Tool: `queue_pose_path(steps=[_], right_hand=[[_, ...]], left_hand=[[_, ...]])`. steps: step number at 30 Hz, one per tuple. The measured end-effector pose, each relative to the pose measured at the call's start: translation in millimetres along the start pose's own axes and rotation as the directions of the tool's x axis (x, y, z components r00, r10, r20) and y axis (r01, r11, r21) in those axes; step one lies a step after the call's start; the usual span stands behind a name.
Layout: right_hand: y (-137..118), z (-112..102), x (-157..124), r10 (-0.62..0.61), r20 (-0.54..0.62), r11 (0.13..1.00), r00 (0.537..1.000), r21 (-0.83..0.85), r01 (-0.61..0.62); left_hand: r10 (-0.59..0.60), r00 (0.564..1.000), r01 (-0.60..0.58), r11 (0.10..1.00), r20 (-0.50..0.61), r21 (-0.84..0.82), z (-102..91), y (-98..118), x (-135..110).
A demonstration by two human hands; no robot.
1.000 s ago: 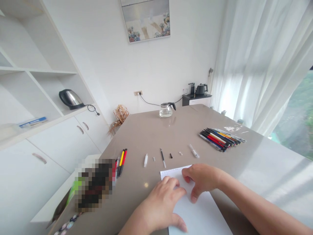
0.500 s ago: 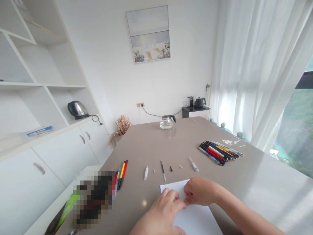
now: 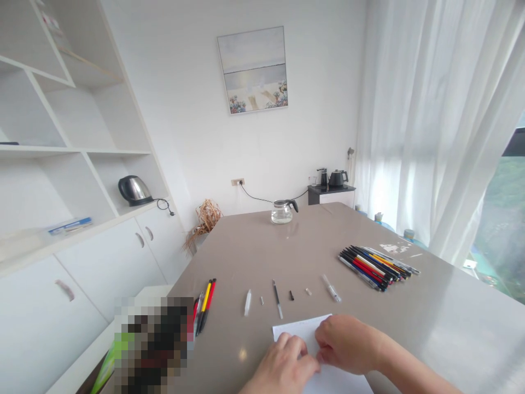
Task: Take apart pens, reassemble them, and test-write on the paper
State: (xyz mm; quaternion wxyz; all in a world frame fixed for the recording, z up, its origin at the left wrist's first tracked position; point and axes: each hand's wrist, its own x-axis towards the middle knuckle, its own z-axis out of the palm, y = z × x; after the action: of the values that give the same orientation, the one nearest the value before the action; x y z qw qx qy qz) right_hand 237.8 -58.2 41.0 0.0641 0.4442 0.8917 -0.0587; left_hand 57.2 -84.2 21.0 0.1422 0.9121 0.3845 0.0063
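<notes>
A sheet of white paper [image 3: 303, 326] lies at the near edge of the table, under both hands. My left hand [image 3: 287, 364] rests on its left part, fingers slightly bent and apart. On the right side of the sheet, my right hand [image 3: 348, 342] is closed with its fingers curled down; whatever is in them is hidden. Just beyond the paper, pen parts lie in a row: a whitish barrel [image 3: 248, 302], a tiny spring-like piece [image 3: 262, 300], a refill [image 3: 278, 299], a small black piece [image 3: 291, 295], a small pale piece [image 3: 308, 291] and a clear tube [image 3: 331, 288].
Many pens [image 3: 375, 268] lie in a pile at the right. Several more, including a yellow pen [image 3: 205, 306], lie at the left beside a blurred-out patch [image 3: 159, 345]. A glass pot [image 3: 282, 213] stands at the table's far end. White paper scraps [image 3: 394, 248] are beyond the pile.
The view has tilted up slightly, so everything sits lower in the picture. Both hands stay on the paper, close together, with little visible shift.
</notes>
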Motion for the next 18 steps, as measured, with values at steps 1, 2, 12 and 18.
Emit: queue_pose_path(steps=[1,2,12,18], right_hand=[[-0.4,0.0,-0.3,-0.008,-0.017,1.000,1.000,-0.010,0.008],[-0.7,-0.1,-0.3,-0.012,-0.031,1.000,0.999,-0.018,0.012],[0.0,-0.4,2.5,-0.004,-0.035,1.000,0.999,-0.015,0.003],[2.0,1.3,3.2,0.009,-0.022,0.999,1.000,0.034,-0.009]], left_hand=[[-0.008,1.000,0.008,1.000,0.001,0.004,1.4,-0.5,1.5],[-0.015,1.000,0.015,1.000,0.001,0.007,2.3,-0.6,2.6],[-0.022,0.997,0.025,0.999,-0.079,0.043,6.9,-1.1,5.7],[-0.011,0.996,0.014,0.999,-0.093,0.038,13.8,-6.7,8.6]])
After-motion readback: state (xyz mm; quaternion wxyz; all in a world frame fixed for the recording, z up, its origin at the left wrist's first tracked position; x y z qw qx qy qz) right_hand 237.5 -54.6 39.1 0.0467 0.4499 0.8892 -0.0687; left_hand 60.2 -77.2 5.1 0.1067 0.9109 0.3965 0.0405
